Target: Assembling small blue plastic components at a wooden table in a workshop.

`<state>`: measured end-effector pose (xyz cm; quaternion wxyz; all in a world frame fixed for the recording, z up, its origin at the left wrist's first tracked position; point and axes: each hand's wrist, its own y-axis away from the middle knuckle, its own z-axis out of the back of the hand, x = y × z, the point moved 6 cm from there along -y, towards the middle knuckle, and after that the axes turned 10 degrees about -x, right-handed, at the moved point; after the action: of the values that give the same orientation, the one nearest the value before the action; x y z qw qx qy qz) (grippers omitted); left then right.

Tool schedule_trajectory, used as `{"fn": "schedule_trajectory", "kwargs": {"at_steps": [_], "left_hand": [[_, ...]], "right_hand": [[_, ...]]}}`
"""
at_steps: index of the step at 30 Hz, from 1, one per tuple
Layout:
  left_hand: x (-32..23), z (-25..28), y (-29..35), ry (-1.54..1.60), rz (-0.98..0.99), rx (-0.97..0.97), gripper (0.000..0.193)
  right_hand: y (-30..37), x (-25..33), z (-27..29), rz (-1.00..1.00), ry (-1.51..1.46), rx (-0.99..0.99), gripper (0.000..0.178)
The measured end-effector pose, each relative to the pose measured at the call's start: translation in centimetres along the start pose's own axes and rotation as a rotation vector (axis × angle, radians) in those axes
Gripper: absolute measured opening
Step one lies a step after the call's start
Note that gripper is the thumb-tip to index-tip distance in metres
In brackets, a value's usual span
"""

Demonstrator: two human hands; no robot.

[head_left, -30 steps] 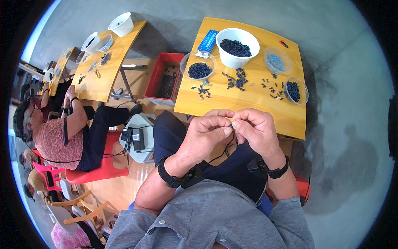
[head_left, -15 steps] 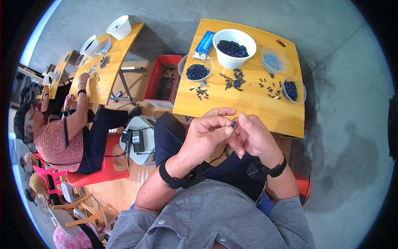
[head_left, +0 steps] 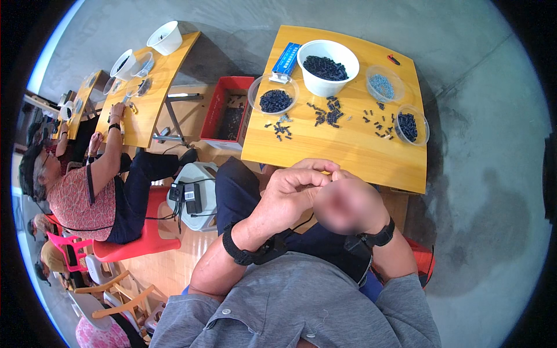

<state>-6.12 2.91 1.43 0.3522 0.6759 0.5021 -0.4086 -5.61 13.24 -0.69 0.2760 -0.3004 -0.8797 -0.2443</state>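
Both my hands meet above my lap, just in front of the table's near edge. My left hand [head_left: 290, 190] is closed in a pinch, thumb against bent fingers. Whatever lies between its fingertips is hidden now. My right hand [head_left: 351, 203] touches the left one at the fingertips. A round blur covers most of it, so its grip does not show. On the wooden table [head_left: 342, 156] beyond, small dark plastic pieces [head_left: 332, 118] lie in loose clusters. A few little silvery-blue pieces [head_left: 284, 118] are among the left ones.
A white tub [head_left: 319, 87] of dark pieces stands mid-table. Clear bowls [head_left: 253, 95] sit around it, two with dark pieces, one with light-blue bits [head_left: 380, 87]. A blue box [head_left: 286, 58] and red-and-black tool [head_left: 394, 60] lie farther back. Left are a red bin [head_left: 214, 110], stool [head_left: 200, 217] and a seated person [head_left: 87, 197].
My hands have drawn closer together, with the right turned in toward the left. The small dark piece seen at my left fingertips is out of sight now.
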Motion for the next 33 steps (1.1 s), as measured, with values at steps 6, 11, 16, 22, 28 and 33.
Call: {"fn": "schedule_trajectory", "kwargs": {"at_steps": [6, 11, 16, 22, 28, 33], "left_hand": [[-0.2, -0.2, -0.3, -0.064, -0.058, 0.073, 0.014], [-0.7, -0.8, -0.2, -0.078, -0.034, 0.138, 0.018], [-0.4, -1.1, 0.0, -0.072, -0.047, 0.197, 0.020], [0.1, -1.3, -0.3, -0.057, -0.045, 0.200, 0.016], [0.2, -1.1, -0.8, -0.059, -0.008, 0.196, 0.016], [0.7, -0.5, -1.3, -0.031, 0.106, 0.200, 0.017]], "right_hand": [[0.2, -0.6, -0.3, -0.096, -0.029, 0.035, 0.055], [0.6, -0.7, -0.4, -0.140, 0.027, 0.002, 0.052], [1.2, -0.7, -1.1, -0.206, 0.040, -0.097, 0.054], [1.6, -1.3, -0.5, -0.179, -0.007, -0.032, 0.057], [0.8, -1.0, -0.4, -0.084, -0.093, -0.147, 0.035], [0.0, -1.9, 0.2, -0.097, -0.148, -0.247, 0.030]]}}
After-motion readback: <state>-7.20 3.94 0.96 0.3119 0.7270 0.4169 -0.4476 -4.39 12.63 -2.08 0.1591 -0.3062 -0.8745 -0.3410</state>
